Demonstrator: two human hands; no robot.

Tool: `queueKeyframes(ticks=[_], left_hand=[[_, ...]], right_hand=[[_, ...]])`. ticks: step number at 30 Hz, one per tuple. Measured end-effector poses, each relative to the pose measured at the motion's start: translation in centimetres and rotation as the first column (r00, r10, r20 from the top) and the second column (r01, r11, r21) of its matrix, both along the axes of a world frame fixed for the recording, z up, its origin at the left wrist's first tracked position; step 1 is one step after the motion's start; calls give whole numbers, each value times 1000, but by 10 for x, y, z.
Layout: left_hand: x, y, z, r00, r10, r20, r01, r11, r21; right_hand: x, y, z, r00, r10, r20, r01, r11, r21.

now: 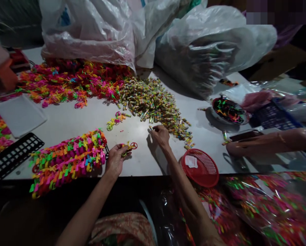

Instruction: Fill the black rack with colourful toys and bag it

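Note:
My left hand is closed on a small yellow plastic toy with a red three-spoked wheel sticking out past the fingertips. To its right, my right hand pinches a small clear-ended tube just in front of a heap of similar printed tubes. Beside my left hand, a black rack carries dense rows of bright plastic toys. A few loose pink and yellow toys lie on the white table beyond my hands.
A red basket with white paper slips stands right of my forearm. Colourful toys pile up at the back beneath large plastic bags. Another person's arm reaches in at right, near a bowl. A black rack lies left.

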State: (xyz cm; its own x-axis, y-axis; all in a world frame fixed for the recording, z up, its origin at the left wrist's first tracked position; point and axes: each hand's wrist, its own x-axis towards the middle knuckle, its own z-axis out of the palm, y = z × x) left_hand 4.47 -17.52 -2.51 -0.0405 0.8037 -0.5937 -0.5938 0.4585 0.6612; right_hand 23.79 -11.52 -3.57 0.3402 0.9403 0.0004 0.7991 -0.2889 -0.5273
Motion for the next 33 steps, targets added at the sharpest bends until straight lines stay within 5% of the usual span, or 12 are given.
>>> queueKeyframes(ticks=[6, 9, 12, 14, 18, 22, 33], left_hand=[[6, -1, 1, 998, 9, 62, -5, 998, -61], [4, -2, 4, 996, 34, 84, -28, 997, -77], [-1, -4, 6, 996, 14, 87, -10, 999, -49], [-3, -5, 5, 996, -3, 91, 5, 1000, -29], [-5, -9, 4, 993, -26, 111, 30, 999, -34], [-10, -15, 3, 985, -78, 153, 87, 995, -56], [-22, -19, 1, 965, -239, 108, 246, 968, -52]], right_hand=[[-30, -60, -9, 982, 157, 102, -170, 976, 139], [-37, -71, -2, 953, 188, -236, -154, 976, 155], [-44, -82, 5, 660, 191, -727, -191, 978, 83], [-52, -89, 8, 465, 133, -875, -183, 982, 52], [-64, -93, 10, 310, 49, -949, -117, 993, 13], [-66, -90, 7, 242, 16, -970, -140, 990, -19], [-57, -86, 10, 243, 24, -970, -268, 962, -44]])
